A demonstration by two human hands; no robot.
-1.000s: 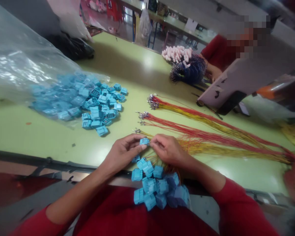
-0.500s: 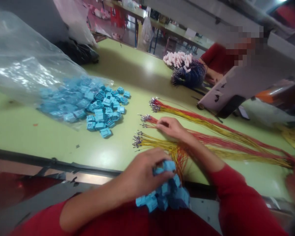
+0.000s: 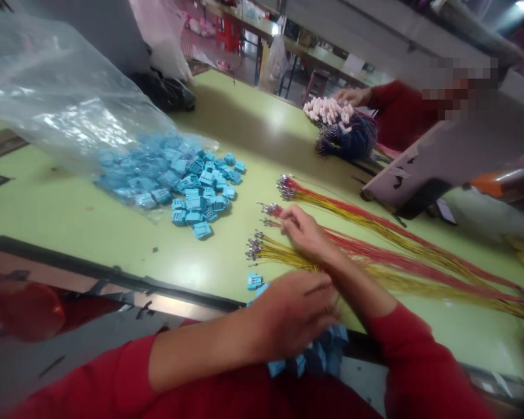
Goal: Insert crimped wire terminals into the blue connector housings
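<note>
A long pale green table fills most of the view, with other benches beyond it across an aisle. Toward its far left corner lies a clear plastic bag, slumped open, and a black bag sits just past the table's far edge. A heap of blue plastic connectors spills from the clear bag's mouth onto the middle of the table. To its right, three bundles of thin red and yellow wires lie side by side, their crimped metal terminals at the left ends and their lengths running toward the right edge of the table. Across the table, a co-worker's hand in a red sleeve is near a bunch of dark wires tipped with pale pink connectors. At the near edge, a cluster of blue connectors sits partly under the person's left hand, which curves over it; whether it grips them cannot be told. The right hand lies unclenched on the wires, close to the terminals. A single blue connector rests on the table just beside the left hand.
</note>
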